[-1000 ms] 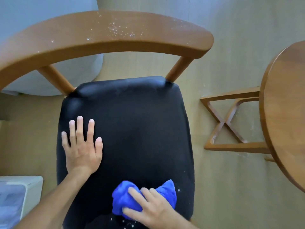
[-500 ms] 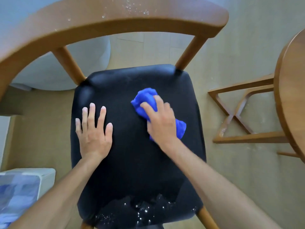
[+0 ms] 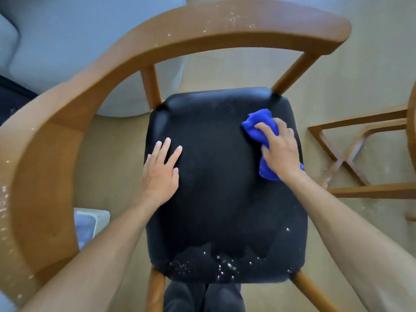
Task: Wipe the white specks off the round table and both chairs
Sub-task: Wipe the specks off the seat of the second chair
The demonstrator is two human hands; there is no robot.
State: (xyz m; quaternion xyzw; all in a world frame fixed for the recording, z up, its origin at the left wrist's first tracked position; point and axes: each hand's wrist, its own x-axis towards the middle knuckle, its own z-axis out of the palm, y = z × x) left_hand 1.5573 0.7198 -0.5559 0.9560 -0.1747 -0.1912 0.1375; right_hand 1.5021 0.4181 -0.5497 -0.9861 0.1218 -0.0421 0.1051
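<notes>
— Since the cloth (image 3: 262,131) was down at the front lip a second ago, why is it up by the back corner now?

— I swung it up the seat (image 3: 225,176) and then out to the right. My right hand (image 3: 280,152) has its fingers (image 3: 264,126) curled over the bunched blue cloth, pressing it onto the black cushion near the right rear edge, just below the back post.

— And your other hand?

— My left hand (image 3: 161,174) stays flat on the left side of the seat, fingers straight and spread, holding nothing, only steadying the chair.

— So is the seat done?

— No. The middle looks dark and clean, but the white specks (image 3: 225,264) I swept forward lie heaped along the front edge, with a stray one or two on the right. More sit on the curved backrest (image 3: 225,21) and down the left armrest (image 3: 6,210).

— The bench?

— Only its rim (image 3: 412,113) shows at far right, so I cannot tell its state. I judge this chair is part-way.
</notes>
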